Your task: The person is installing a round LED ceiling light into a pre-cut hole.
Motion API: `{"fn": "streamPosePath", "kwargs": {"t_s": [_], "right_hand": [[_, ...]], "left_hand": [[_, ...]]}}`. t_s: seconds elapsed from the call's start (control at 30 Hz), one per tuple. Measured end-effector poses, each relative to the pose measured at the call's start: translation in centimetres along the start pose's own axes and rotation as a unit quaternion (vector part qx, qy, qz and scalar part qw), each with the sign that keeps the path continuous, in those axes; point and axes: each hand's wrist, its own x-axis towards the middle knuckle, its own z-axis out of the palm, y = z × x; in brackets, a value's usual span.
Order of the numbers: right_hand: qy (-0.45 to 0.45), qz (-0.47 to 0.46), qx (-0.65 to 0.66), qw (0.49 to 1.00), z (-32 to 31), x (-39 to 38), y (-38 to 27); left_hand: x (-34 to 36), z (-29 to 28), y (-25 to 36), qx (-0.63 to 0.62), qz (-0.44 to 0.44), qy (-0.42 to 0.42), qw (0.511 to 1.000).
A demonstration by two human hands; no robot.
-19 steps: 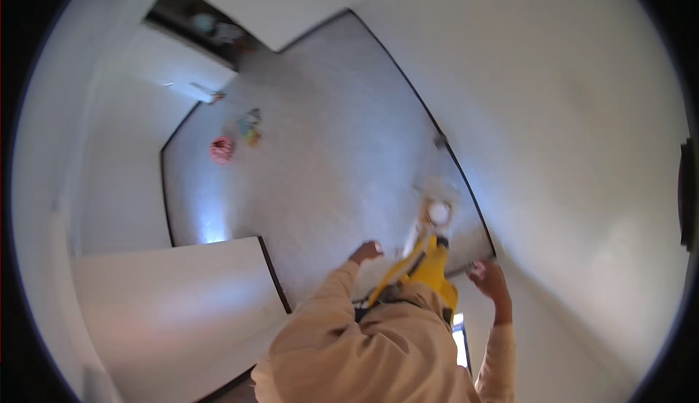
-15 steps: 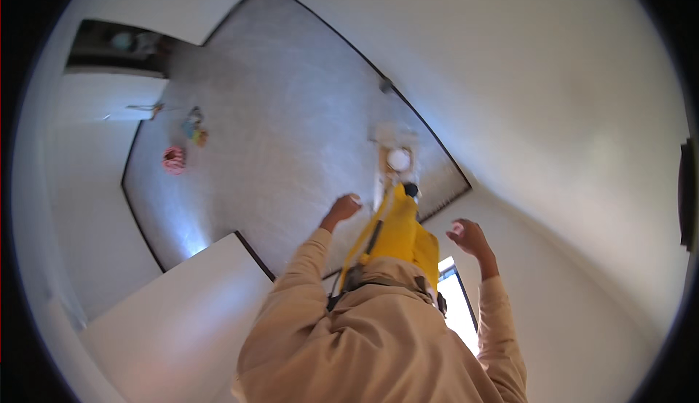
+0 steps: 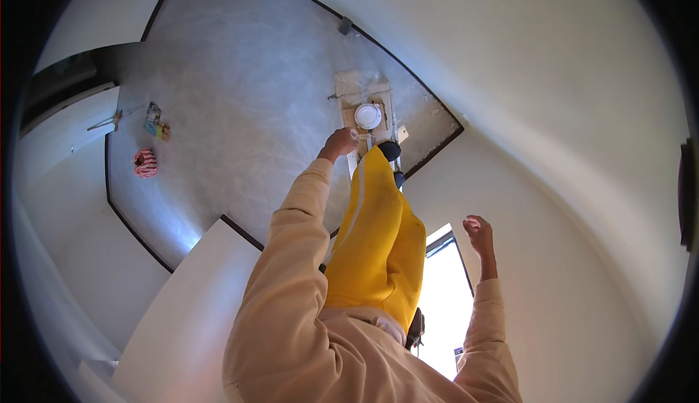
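My left hand (image 3: 339,143) is raised with curled fingers near the dark shoe (image 3: 389,151) at the foot of my yellow trousers (image 3: 371,235). Whether it holds something small is hidden. My right hand (image 3: 479,234) is lifted off to the right, fingers curled and nothing visible in them. Just beyond my left hand, a round white item (image 3: 367,116) lies on a beige board or cardboard piece (image 3: 348,81) on the grey floor.
A red-and-white striped item (image 3: 145,163) and a small colourful pile (image 3: 157,123) lie at the left. A dark-edged opening (image 3: 73,75) is at upper left. White walls (image 3: 553,75) surround the floor (image 3: 240,75). A bright window (image 3: 444,294) is behind me at lower right.
The view has swung, shifting floor and board up and leftward. My left hand has risen in the picture, beside my legs; my right hand is higher, with fingers still curled.
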Motion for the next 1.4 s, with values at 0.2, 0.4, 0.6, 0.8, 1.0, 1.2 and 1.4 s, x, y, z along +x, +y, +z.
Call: {"fn": "streamPosePath", "kwargs": {"t_s": [0.2, 0.4, 0.6, 0.8, 1.0, 1.2, 1.4], "right_hand": [[-0.002, 0.028, 0.026, 0.999, 3.7, 3.4, 3.1], [0.008, 0.054, 0.105, 0.993, 7.8, 4.2, 6.9], [0.03, 0.065, 0.099, 0.992, 10.0, 4.9, 11.1], [0.021, 0.12, 0.109, 0.987, 11.3, 5.3, 11.3], [0.023, 0.118, 0.157, 0.98, 11.1, 5.1, 8.9], [0.047, 0.06, 0.141, 0.987, 10.5, 4.3, 7.6], [0.048, -0.012, 0.127, 0.991, 7.9, 3.0, 1.5]], "left_hand": [[8.6, 2.8, -0.3, 0.021, -0.033, 0.017, 0.999], [12.9, 8.6, -3.3, 0.045, -0.069, 0.069, 0.994], [16.6, 11.7, -3.6, 0.107, -0.237, 0.149, 0.954], [18.0, 11.3, -4.4, 0.084, -0.286, 0.164, 0.94], [18.0, 10.5, -5.7, 0.027, -0.236, 0.205, 0.949], [14.3, 9.4, -4.0, -0.139, -0.06, 0.213, 0.965], [8.5, 5.9, 3.0, -0.345, 0.03, 0.124, 0.93]]}}
